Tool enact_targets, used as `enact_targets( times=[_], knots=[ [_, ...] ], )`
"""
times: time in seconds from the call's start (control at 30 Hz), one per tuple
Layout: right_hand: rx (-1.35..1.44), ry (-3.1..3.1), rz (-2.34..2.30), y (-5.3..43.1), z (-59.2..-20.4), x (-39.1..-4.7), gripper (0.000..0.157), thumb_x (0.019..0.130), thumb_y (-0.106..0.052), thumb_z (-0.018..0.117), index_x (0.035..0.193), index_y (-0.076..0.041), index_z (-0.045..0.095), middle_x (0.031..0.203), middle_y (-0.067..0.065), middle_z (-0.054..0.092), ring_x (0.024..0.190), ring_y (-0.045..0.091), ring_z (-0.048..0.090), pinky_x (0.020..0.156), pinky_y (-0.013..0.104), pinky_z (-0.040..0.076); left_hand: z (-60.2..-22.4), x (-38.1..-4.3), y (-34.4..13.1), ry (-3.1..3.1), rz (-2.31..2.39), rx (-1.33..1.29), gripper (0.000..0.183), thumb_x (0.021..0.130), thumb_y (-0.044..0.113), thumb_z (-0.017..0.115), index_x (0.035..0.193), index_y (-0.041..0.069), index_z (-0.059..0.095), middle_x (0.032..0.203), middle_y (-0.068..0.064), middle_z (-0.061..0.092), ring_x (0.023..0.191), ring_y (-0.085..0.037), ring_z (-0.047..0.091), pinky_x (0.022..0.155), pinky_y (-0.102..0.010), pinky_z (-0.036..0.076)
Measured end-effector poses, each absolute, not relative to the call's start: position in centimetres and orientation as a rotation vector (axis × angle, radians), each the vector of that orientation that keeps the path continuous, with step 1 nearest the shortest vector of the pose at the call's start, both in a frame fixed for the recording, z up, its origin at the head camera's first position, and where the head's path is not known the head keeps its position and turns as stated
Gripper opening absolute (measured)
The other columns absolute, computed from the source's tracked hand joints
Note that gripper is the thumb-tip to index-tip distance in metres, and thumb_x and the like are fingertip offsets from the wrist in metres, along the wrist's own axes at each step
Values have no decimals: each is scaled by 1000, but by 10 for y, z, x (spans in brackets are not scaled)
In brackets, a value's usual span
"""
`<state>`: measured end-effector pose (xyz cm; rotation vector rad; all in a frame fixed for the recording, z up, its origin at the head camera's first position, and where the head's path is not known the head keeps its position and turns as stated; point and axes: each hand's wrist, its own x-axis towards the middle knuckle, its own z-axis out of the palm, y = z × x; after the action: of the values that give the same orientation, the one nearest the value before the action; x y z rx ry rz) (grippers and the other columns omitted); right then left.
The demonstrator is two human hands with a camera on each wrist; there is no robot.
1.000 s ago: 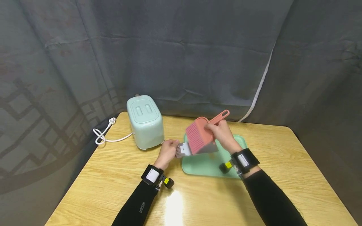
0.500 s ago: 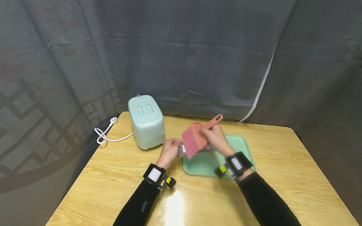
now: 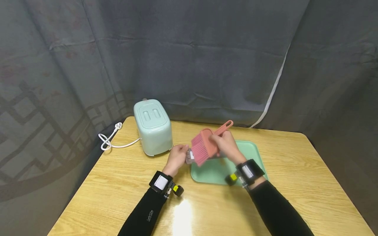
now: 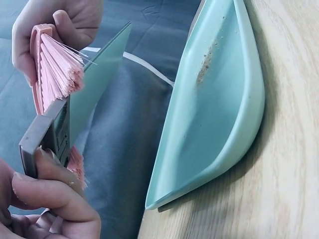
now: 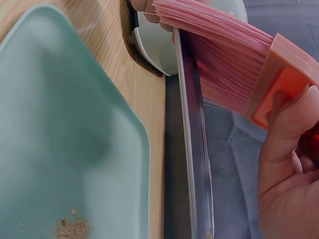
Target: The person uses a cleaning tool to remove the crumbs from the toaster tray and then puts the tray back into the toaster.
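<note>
My left hand (image 3: 176, 159) pinches the grey slotted end of a flat metal crumb tray (image 3: 189, 157), holding it up over the left part of a mint serving tray (image 3: 206, 175). A pink brush (image 3: 206, 144) is in my right hand (image 3: 226, 146), gripped where its head meets the handle. Its bristles (image 5: 224, 55) lie across the crumb tray's edge near the left fingers, as the right wrist view shows. In the left wrist view the thin plate (image 4: 99, 82) stands on edge, bristles showing on both sides. Brown crumbs (image 5: 72, 229) lie on the serving tray.
A mint toaster (image 3: 153, 127) with a lid stands just left of the serving tray, close beyond my left hand. Its white cord (image 3: 124, 145) and plug lie at the table's left edge. A grey curtain (image 3: 189, 59) hangs behind the wooden table (image 3: 118, 196).
My right hand and the brush have moved left and a little nearer me, so the bristles now cover more of the crumb tray. My left hand keeps its hold nearly in place.
</note>
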<state>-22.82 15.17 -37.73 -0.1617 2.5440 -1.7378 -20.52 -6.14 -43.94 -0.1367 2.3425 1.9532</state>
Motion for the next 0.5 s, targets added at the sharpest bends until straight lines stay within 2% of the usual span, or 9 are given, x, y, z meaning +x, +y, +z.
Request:
enact_targets(
  times=[0.5],
  knots=[
    [-123, 2550, -1722, 162, -374, -229, 25, 98, -21, 61, 102, 3, 66, 65, 3, 67, 39, 12, 51, 39, 31, 47, -438, -206, -62, 2370, 1940, -120, 36, 110, 27, 51, 116, -4, 68, 99, -12, 66, 86, -19, 58, 71, -27, 48]
  ],
)
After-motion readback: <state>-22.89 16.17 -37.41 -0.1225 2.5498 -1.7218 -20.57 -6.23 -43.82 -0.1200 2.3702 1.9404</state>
